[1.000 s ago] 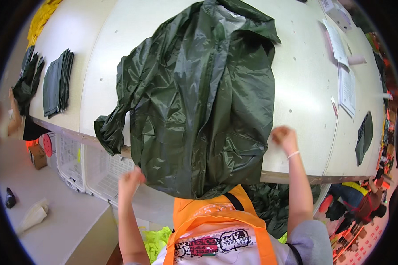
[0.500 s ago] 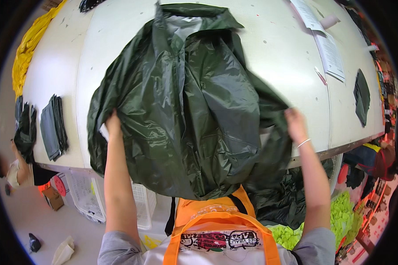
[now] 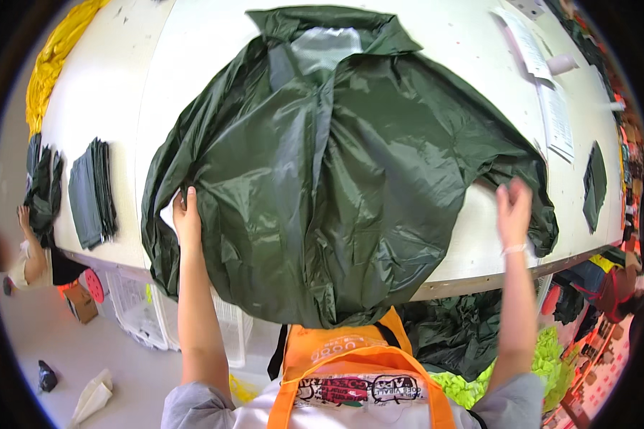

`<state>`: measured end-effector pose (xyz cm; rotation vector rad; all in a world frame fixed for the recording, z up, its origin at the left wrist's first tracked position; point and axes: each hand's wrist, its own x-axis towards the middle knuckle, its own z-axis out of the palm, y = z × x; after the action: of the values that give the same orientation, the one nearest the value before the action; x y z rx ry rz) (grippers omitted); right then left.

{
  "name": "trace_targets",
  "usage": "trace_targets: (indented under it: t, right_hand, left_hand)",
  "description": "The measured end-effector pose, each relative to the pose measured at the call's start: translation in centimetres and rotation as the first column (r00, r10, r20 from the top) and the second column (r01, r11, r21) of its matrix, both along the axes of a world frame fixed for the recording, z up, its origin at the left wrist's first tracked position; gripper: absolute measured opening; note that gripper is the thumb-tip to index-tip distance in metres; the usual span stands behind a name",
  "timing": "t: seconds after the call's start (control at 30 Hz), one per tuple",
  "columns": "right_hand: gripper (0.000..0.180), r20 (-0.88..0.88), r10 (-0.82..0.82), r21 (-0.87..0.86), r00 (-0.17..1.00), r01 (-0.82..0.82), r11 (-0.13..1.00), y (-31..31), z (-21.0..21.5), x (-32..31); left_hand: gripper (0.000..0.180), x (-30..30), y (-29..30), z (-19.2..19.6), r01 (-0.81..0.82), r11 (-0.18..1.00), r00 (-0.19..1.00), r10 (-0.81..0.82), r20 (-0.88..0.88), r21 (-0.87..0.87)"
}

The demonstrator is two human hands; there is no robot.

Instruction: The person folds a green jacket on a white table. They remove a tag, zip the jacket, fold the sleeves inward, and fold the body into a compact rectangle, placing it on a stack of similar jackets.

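Observation:
A dark green, shiny rain jacket [image 3: 379, 186] lies front up on the white table, collar at the far end and hem hanging over the near edge. Its pale lining shows inside the neck. My left hand [image 3: 187, 223] grips the edge of the jacket body next to the left sleeve, some fingers hidden by the fabric. In the gap between the body and the right sleeve [image 3: 535, 187] is my right hand [image 3: 514, 214], slightly blurred, fingers loosely bent and apart, with no fabric visible in them.
Folded dark green pieces [image 3: 93, 193] are stacked at the left, near yellow fabric [image 3: 57, 64]. Paper sheets [image 3: 526, 46] and a small green piece [image 3: 594, 187] lie at the right. Below the edge are white crates [image 3: 139, 311] and crumpled green garments [image 3: 454, 332]. Another person's hand [image 3: 25, 218] is far left.
The right sleeve has swung outward to the right and now lies spread on the table. My right hand has moved right and let go of it. The collar has shifted right; my left hand stays nearly put.

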<state>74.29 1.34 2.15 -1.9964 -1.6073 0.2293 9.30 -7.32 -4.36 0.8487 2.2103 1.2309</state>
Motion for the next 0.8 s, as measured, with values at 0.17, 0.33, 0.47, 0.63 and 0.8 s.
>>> trace_targets:
  t: [0.17, 0.33, 0.47, 0.63, 0.8]
  right_hand:
    - [0.026, -0.656, -0.362, -0.715, 0.662, -0.392, 0.579, -15.4, -3.4, -5.4]
    - [0.023, -0.689, 0.046, -0.548, 0.723, -0.562, 0.620, -18.0, -1.2, -11.4]
    - [0.026, -0.780, -0.034, -0.409, 0.625, -0.468, 0.783, -19.6, -1.6, -11.8]
    - [0.038, -0.797, -0.371, -0.510, 0.476, -0.204, 0.835, -19.3, -1.9, -6.9]
    - [0.040, -0.865, -0.437, -0.500, 0.248, -0.341, 0.796, -18.0, -1.6, 0.0]
  left_hand:
    - [0.037, 0.5, -11.4, 2.5, 0.137, 0.849, 0.989, -0.090, 0.115, -0.510]
    - [0.024, 3.3, -18.4, 2.8, 0.332, 0.875, 0.824, -0.088, 0.559, -0.352]
    - [0.028, 4.4, -18.7, 4.2, 0.274, 0.938, 0.637, -0.011, 0.771, -0.213]
    - [0.032, 2.1, -19.0, 4.2, 0.255, 0.928, 0.788, -0.035, 0.615, -0.273]
    - [0.042, 1.3, -19.5, 4.8, 0.177, 0.975, 0.663, -0.014, 0.749, -0.138]
